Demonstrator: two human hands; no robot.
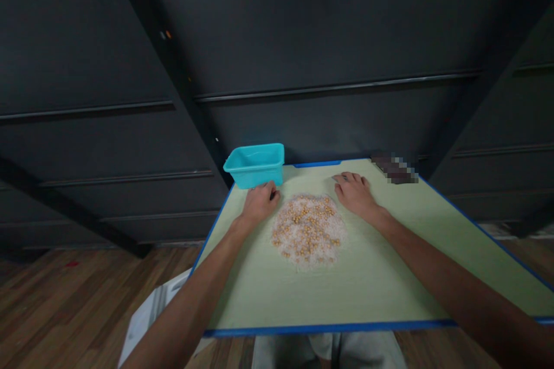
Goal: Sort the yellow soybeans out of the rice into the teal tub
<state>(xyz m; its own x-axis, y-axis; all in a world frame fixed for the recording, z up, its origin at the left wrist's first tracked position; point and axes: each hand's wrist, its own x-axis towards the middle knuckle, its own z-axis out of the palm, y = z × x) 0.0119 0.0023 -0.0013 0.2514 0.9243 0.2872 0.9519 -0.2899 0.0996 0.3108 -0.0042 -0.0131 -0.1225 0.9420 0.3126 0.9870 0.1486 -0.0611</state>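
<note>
A round, low pile of white rice-like grains mixed with yellow round beans [308, 229] lies on the pale green tabletop [346, 294]. My left hand [260, 203] rests at the pile's upper left, just in front of a turquoise plastic basin [255, 172]. Its fingers are curled in; a dark spot shows by the thumb, and whatever may be inside is hidden. On the pile's upper right, my right hand [355, 193] lies palm down on the table, fingers stretched forward and slightly apart. A small pale pointed shape shows beside its fingertips, too small to name.
Blue edging [329, 328] runs around the table. A dark, pixelated object [396, 168] lies at the far right corner. Behind the table stands a dark panelled wall [337, 121]. A white piece of furniture [151, 311] is at the lower left, above a wooden floor [86, 300].
</note>
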